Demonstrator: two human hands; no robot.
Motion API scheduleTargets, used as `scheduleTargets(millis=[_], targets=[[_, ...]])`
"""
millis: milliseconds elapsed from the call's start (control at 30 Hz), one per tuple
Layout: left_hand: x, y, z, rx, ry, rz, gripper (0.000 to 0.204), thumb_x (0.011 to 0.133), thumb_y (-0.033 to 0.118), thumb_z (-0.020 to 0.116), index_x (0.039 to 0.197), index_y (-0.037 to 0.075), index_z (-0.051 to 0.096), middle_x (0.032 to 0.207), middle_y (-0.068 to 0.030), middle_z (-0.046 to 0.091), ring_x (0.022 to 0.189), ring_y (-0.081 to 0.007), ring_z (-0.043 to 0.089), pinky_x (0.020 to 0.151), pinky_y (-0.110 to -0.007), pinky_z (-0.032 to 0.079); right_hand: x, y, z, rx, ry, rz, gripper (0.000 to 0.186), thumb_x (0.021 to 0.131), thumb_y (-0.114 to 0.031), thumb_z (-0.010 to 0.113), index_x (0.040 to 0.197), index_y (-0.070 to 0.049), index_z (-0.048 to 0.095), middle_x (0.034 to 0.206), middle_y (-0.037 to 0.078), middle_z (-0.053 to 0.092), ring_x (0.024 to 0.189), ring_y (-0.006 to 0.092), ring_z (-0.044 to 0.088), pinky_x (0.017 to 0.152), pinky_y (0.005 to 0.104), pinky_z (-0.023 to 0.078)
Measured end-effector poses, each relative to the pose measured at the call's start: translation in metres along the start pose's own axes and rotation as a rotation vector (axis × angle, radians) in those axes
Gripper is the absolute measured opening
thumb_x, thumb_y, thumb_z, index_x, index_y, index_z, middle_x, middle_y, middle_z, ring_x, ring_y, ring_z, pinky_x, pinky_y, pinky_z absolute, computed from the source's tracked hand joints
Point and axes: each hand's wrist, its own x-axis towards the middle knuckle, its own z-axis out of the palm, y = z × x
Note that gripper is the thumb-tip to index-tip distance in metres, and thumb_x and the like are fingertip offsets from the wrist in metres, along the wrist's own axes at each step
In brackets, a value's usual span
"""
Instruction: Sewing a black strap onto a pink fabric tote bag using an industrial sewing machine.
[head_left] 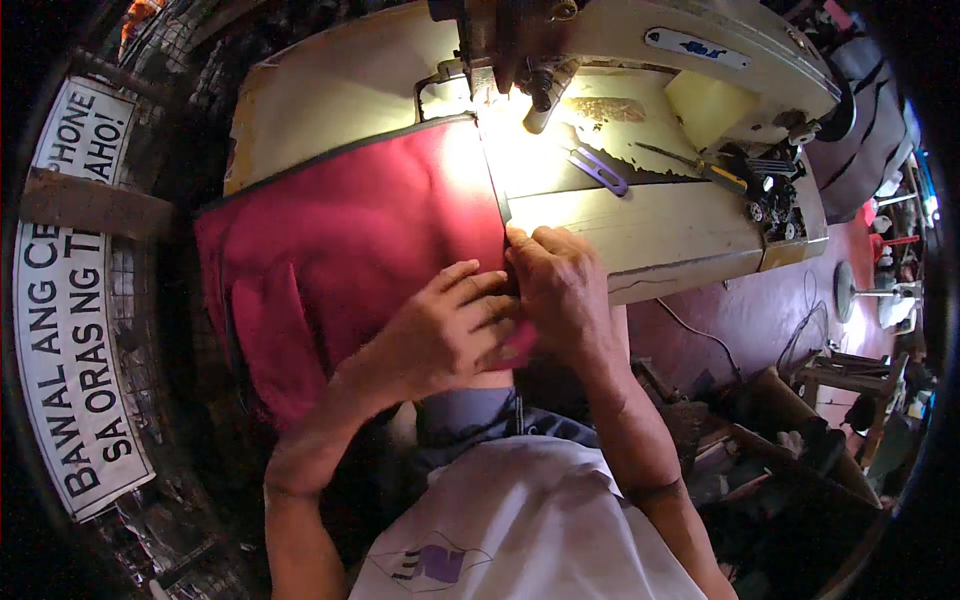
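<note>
A large red fabric piece (370,220) with dark edge binding (490,165) lies over the sewing table and hangs down over its front edge at the left. My right hand (560,285) pinches the bound right edge of this fabric near the table's front. Close beside it, my left hand (445,325) rests at the fabric with its fingers loosely spread; its thumb is hidden. Red cloth shows under those fingertips. The far corner of the fabric reaches the lit needle area of the sewing machine (740,50).
On the pale tabletop (660,235) lie a purple-handled cutter (600,170) and a screwdriver (715,175) with a yellow-and-black handle. Small metal parts (775,200) crowd the table's right end. A lettered sign (80,370) hangs at left. A cable (705,335) crosses the floor.
</note>
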Motion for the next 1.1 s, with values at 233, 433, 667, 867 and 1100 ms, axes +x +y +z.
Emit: scheduleTargets(millis=[233,433,667,867,1100], targets=[[0.037,-0.1,-0.007,0.132,0.262,-0.186,0.024,0.084,0.011,0.067,0.108,0.004,0.067,0.118,-0.0147,0.064,0.113,-0.0339,0.059,0.102,-0.046,0.045,0.004,-0.005,-0.007,-0.056,-0.069,-0.072,0.017,0.083,-0.011,0.06,0.098,-0.003,0.065,0.084,0.011,0.062,0.085,0.0299,0.062,0.077,0.0419,0.048],[0.043,-0.121,-0.003,0.083,0.21,-0.084,0.036,0.082,0.007,0.065,0.118,0.005,0.067,0.124,-0.0155,0.06,0.124,-0.036,0.053,0.108,-0.046,0.042,0.007,-0.006,-0.007,-0.026,-0.045,-0.087,0.022,0.086,-0.008,0.063,0.107,-0.002,0.067,0.081,0.011,0.059,0.081,0.0302,0.061,0.075,0.042,0.048],[0.045,-0.126,-0.003,0.107,0.241,-0.012,0.034,0.079,0.008,0.068,0.113,0.004,0.067,0.123,-0.0159,0.061,0.125,-0.0363,0.054,0.114,-0.05,0.041,0.01,-0.01,-0.009,-0.057,-0.099,-0.084,0.023,0.087,-0.006,0.066,0.109,0.0,0.067,0.079,0.011,0.057,0.077,0.0296,0.059,0.074,0.0422,0.048],[0.05,-0.147,-0.003,0.13,0.273,0.038,0.022,0.077,0.013,0.07,0.096,0.001,0.069,0.108,-0.012,0.065,0.111,-0.0315,0.059,0.103,-0.044,0.049,0.025,-0.004,0.0,-0.091,-0.078,-0.084,0.028,0.086,-0.006,0.065,0.113,0.001,0.066,0.084,0.012,0.059,0.08,0.0297,0.059,0.075,0.0416,0.048],[0.061,-0.158,-0.014,0.072,0.282,0.121,0.019,0.078,0.012,0.069,0.093,0.0,0.069,0.104,-0.0092,0.064,0.108,-0.0284,0.059,0.101,-0.044,0.049,0.035,0.0,0.013,-0.139,-0.022,-0.12,0.035,0.082,-0.005,0.061,0.116,0.002,0.065,0.088,0.011,0.06,0.085,0.0289,0.059,0.077,0.0407,0.046]])
